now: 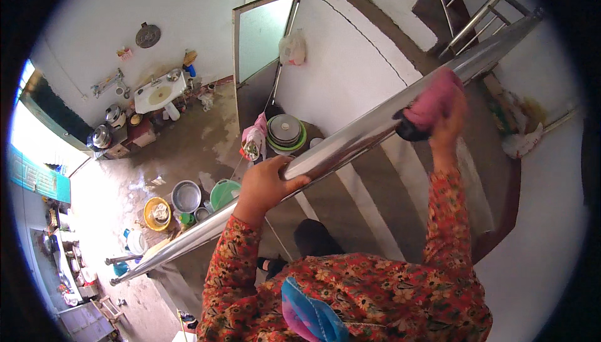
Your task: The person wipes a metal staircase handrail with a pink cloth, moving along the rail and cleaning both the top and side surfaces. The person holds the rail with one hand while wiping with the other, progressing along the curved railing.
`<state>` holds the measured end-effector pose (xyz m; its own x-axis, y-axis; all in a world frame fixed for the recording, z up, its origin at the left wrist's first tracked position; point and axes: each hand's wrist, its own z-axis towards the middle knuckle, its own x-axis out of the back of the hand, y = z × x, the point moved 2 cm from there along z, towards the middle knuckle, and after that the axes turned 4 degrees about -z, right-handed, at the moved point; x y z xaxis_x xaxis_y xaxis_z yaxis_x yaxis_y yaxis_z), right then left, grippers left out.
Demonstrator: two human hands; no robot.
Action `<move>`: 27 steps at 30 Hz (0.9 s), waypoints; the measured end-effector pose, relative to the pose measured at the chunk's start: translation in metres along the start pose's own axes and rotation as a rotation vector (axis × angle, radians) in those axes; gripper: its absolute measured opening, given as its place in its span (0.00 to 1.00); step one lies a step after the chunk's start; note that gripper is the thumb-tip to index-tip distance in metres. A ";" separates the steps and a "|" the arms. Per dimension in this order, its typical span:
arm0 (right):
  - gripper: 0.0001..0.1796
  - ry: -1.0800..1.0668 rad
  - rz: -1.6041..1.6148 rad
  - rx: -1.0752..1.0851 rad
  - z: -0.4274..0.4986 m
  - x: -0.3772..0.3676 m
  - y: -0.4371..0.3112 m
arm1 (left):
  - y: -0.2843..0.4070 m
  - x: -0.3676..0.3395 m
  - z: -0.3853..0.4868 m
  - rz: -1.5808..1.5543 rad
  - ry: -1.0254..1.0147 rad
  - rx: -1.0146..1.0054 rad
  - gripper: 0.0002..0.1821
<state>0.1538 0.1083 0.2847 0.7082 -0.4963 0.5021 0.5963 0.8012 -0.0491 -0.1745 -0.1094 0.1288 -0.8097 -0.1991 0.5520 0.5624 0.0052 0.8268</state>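
Note:
A shiny metal stair handrail [361, 140] slants across the view from lower left to upper right. My left hand [268, 183] is wrapped around it near the middle, thumb toward me. Farther up the rail, my right hand [448, 126] holds a pink cloth [434, 98] with a dark part hanging at its lower left. The cloth lies against the rail's surface and is slightly blurred. My fingers on that side are partly hidden by the cloth.
Concrete stairs [361, 210] with pale edges run beneath the rail. On the floor below stand a yellow basin [151, 214], a metal basin [186, 192] and a green basin [224, 192]. A white sink [145, 100] and an open door [263, 37] are farther off. A plastic bag [522, 142] lies at right.

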 end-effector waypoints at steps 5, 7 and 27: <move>0.22 -0.389 -0.388 0.248 0.050 -0.027 -0.042 | 0.004 0.002 -0.003 0.086 0.006 -0.071 0.41; 0.17 -0.590 -0.372 0.230 0.058 -0.039 -0.066 | 0.001 0.000 -0.001 0.094 -0.039 0.007 0.40; 0.19 -1.015 -0.513 0.093 0.031 -0.085 -0.168 | -0.045 -0.002 -0.042 0.071 0.084 0.088 0.33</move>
<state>-0.0183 0.0263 0.2773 -0.2685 -0.3066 0.9132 0.6672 0.6246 0.4059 -0.1908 -0.1500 0.0860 -0.7493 -0.2769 0.6015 0.5979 0.1075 0.7943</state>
